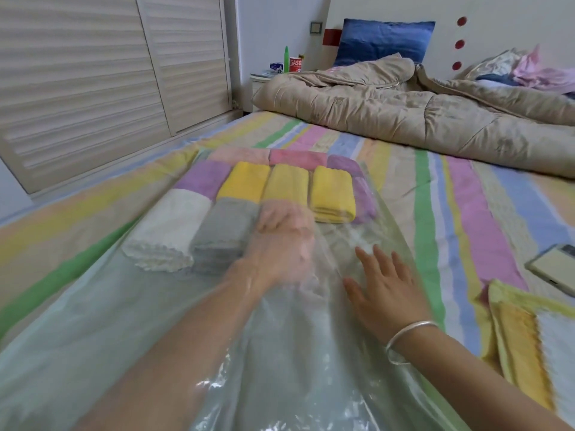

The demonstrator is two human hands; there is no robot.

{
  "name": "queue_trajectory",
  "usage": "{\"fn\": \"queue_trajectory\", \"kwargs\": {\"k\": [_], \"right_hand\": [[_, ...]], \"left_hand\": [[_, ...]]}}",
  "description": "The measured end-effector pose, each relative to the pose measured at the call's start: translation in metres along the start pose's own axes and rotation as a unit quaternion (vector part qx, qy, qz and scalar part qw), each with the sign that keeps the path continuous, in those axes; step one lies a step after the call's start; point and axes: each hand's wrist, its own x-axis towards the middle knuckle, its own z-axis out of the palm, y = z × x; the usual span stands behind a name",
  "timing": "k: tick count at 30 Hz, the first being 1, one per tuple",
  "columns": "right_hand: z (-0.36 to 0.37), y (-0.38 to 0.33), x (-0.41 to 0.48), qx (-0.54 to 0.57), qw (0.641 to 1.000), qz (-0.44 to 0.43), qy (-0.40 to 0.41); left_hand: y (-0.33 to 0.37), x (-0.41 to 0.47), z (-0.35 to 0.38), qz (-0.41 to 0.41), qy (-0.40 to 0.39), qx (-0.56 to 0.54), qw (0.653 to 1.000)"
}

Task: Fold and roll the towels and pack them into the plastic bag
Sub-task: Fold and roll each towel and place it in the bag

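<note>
A big clear plastic bag lies flat on the bed, with its open end nearest. The right hand rests on top of the bag. Its fingers are straight and spread out, holding nothing. A silver bracelet sits on that wrist.

To the right of these fingers, out on the bed, lies a loose yellow and white towel. A phone lies just past it.

The left arm goes inside the bag and shows through the plastic. The left hand is blurry, so I cannot tell if its fingers are bent around something or loose. It is right beside a rolled grey towel, at that towel's right side. A rolled white towel touches the grey one, further left.

Past the left fingers, deeper in the bag, sit three yellow towels in a row, with a purple towel to their left. Behind those are pink towels.

Far beyond all the fingers, a puffy tan quilt is heaped on the bed. A blue pillow leans on the wall behind it.
</note>
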Motion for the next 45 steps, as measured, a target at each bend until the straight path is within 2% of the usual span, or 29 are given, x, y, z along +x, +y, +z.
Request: {"fn": "queue_trajectory", "kwargs": {"k": [2,6,9,13,15,17,20,25,29,31,32,33,35,36,37,39,40,43,45], "right_hand": [[0.001,0.003,-0.001,-0.021,0.999,0.026,-0.025],[0.007,0.009,-0.004,-0.027,0.997,0.050,-0.053],[0.013,0.016,-0.004,-0.040,0.996,0.054,-0.063],[0.018,0.023,-0.003,-0.042,0.995,0.058,-0.069],[0.020,0.026,-0.002,-0.041,0.994,0.058,-0.077],[0.022,0.027,0.000,-0.036,0.994,0.057,-0.087],[0.021,0.028,0.000,-0.014,0.994,0.053,-0.093],[0.001,0.034,-0.029,0.057,0.995,0.046,-0.066],[-0.023,0.065,-0.089,0.092,0.995,0.023,-0.020],[-0.036,0.087,-0.125,0.117,0.993,0.027,0.005],[-0.041,0.100,-0.144,0.126,0.991,0.031,0.019],[-0.045,0.113,-0.162,0.129,0.990,0.035,0.034],[-0.050,0.142,-0.197,0.128,0.988,0.050,0.069],[-0.052,0.157,-0.213,0.127,0.986,0.059,0.088],[-0.053,0.171,-0.229,0.126,0.984,0.070,0.105],[-0.054,0.199,-0.260,0.125,0.980,0.090,0.130],[-0.055,0.214,-0.276,0.121,0.978,0.099,0.140],[-0.061,0.256,-0.322,0.091,0.975,0.124,0.161],[-0.065,0.282,-0.352,0.059,0.977,0.133,0.156]], "left_hand": [[0.002,0.003,0.005,0.007,0.033,0.013,0.999],[0.007,0.006,0.026,-0.048,0.047,0.002,0.998],[0.003,0.006,0.049,-0.062,0.143,-0.017,0.988],[-0.002,0.014,0.062,-0.052,0.153,-0.048,0.986],[-0.009,0.019,0.064,-0.063,0.136,-0.055,0.987],[-0.015,0.023,0.069,-0.065,0.087,-0.038,0.993],[-0.004,0.009,0.070,-0.058,0.129,-0.038,0.989],[0.043,-0.060,0.064,-0.083,0.174,-0.032,0.981],[0.095,-0.160,0.067,-0.059,0.091,-0.083,0.991],[0.124,-0.212,0.065,-0.085,0.153,-0.059,0.983],[0.140,-0.232,0.066,-0.056,0.168,-0.058,0.982],[0.158,-0.252,0.047,-0.056,0.119,-0.055,0.990],[0.194,-0.269,0.064,-0.039,-0.002,-0.059,0.997],[0.213,-0.276,0.073,-0.009,-0.044,-0.069,0.997],[0.233,-0.276,0.072,-0.003,-0.049,-0.129,0.990],[0.274,-0.273,0.043,0.017,-0.037,-0.195,0.980],[0.291,-0.269,0.022,0.042,0.044,-0.176,0.983],[0.344,-0.266,-0.043,0.152,0.097,-0.231,0.956],[0.375,-0.253,-0.026,0.195,0.108,-0.253,0.941]]}}
